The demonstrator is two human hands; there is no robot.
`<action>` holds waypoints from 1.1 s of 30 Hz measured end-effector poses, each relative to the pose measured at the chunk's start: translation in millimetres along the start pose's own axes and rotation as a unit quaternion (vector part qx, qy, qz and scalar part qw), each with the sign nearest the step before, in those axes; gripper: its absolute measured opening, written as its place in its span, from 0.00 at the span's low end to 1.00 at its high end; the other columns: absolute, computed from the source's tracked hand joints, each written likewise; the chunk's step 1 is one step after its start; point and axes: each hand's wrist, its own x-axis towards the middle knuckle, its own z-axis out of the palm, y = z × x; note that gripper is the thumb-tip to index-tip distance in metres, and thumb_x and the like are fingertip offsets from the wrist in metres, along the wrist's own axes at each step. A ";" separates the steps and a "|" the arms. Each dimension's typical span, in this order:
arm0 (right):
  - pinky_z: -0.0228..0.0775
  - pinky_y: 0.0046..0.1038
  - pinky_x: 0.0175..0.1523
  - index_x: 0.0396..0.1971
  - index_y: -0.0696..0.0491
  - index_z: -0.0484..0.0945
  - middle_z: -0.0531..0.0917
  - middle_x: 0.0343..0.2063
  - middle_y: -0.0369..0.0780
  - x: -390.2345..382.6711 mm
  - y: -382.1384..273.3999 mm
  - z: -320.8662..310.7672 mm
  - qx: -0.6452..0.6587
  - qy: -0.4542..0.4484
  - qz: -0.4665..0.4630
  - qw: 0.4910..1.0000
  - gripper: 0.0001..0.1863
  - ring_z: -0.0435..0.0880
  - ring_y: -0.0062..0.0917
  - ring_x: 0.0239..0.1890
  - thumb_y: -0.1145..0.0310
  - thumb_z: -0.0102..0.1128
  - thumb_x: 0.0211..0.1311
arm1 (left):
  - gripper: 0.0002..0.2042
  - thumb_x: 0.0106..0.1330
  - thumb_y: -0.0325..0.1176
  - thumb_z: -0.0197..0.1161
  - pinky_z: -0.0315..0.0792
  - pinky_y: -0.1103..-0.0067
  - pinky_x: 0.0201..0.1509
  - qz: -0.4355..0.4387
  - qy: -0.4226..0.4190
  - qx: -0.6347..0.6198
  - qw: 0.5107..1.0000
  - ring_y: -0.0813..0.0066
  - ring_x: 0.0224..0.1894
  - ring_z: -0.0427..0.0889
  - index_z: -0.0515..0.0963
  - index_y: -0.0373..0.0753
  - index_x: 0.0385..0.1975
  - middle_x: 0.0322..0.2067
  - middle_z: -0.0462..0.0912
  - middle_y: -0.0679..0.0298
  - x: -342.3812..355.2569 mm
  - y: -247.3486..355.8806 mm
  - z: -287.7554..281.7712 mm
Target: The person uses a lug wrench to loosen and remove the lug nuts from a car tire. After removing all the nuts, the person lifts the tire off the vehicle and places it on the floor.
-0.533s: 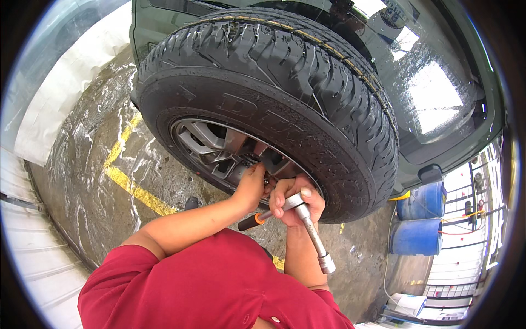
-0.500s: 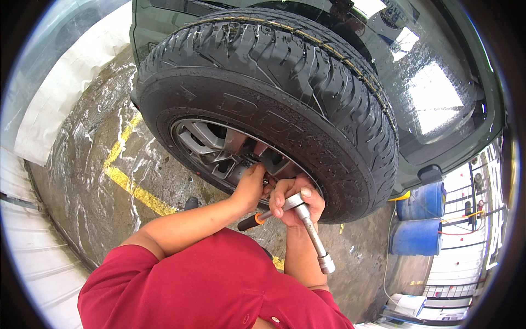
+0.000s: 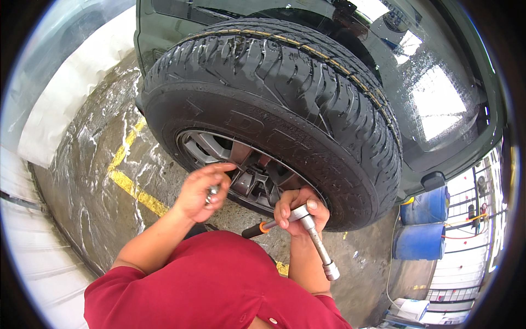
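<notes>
My left hand (image 3: pixel 204 189) is just in front of the wheel's alloy rim (image 3: pixel 211 143), index finger stretched toward the spokes. Its other fingers curl round a small silvery metal piece that looks like a lug nut (image 3: pixel 212 191). Near the rim's lower right edge, my right hand (image 3: pixel 302 211) is closed round the head of a socket wrench (image 3: pixel 319 244). The wrench's black and orange handle (image 3: pixel 255 230) sticks out to the left, and its long shaft and socket slant down to the right. A big wet black tire (image 3: pixel 257 104) surrounds the rim, mounted upright on the vehicle's back.
The dark green vehicle (image 3: pixel 419 174) rises behind the tire, with a wet rear window (image 3: pixel 422 104). Two blue barrels (image 3: pixel 419 241) lie to the right beside a white grid wall. Yellow lines (image 3: pixel 131 186) mark the wet floor at left. A pale sheet (image 3: pixel 57 109) hangs farther left.
My left hand has pulled back from the wheel's centre, moving left with the small metal piece. My right hand and the socket wrench stay nearly in place. The view has shifted slightly.
</notes>
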 end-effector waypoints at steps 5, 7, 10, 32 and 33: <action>0.74 0.33 0.29 0.22 0.70 0.74 0.76 0.28 0.57 2.5 -1.4 5.7 0.006 0.018 0.009 1.000 0.21 0.79 0.37 0.23 0.62 0.51 0.57 | 0.21 0.56 0.20 0.48 0.58 0.87 0.15 0.160 0.049 0.266 0.950 0.83 0.16 0.67 0.70 0.28 0.52 0.37 0.74 0.60 -1.9 36.7 25.7; 0.75 0.33 0.28 0.20 0.72 0.74 0.77 0.27 0.56 -0.4 -2.3 7.3 0.009 0.040 0.011 0.999 0.22 0.80 0.37 0.23 0.62 0.52 0.56 | 0.16 0.54 0.20 0.50 0.57 0.87 0.14 0.113 0.037 0.327 0.938 0.81 0.16 0.66 0.71 0.26 0.44 0.34 0.73 0.60 6.2 46.0 38.2; 0.74 0.33 0.26 0.17 0.68 0.73 0.77 0.28 0.56 -0.4 -2.8 10.4 0.021 0.036 -0.001 0.999 0.20 0.80 0.37 0.23 0.63 0.51 0.56 | 0.06 0.53 0.19 0.50 0.55 0.86 0.14 -0.048 -0.092 0.034 0.994 0.80 0.16 0.65 0.70 0.30 0.31 0.25 0.69 0.61 28.2 54.6 31.7; 0.71 0.28 0.25 0.21 0.71 0.74 0.76 0.16 0.52 -24.7 49.4 72.5 -0.124 0.173 -0.081 0.974 0.23 0.78 0.33 0.19 0.59 0.55 0.48 | 0.19 0.52 0.19 0.51 0.55 0.85 0.16 -0.184 -0.180 0.287 0.923 0.83 0.14 0.63 0.69 0.25 0.47 0.17 0.68 0.66 12.8 71.9 25.7; 0.70 0.28 0.25 0.21 0.71 0.74 0.77 0.16 0.52 -28.9 56.9 80.8 -0.125 0.175 -0.090 0.972 0.23 0.78 0.33 0.18 0.59 0.55 0.48 | 0.21 0.51 0.18 0.49 0.54 0.86 0.16 -0.212 -0.178 0.294 0.915 0.84 0.13 0.63 0.69 0.27 0.49 0.16 0.68 0.67 1.7 77.3 27.8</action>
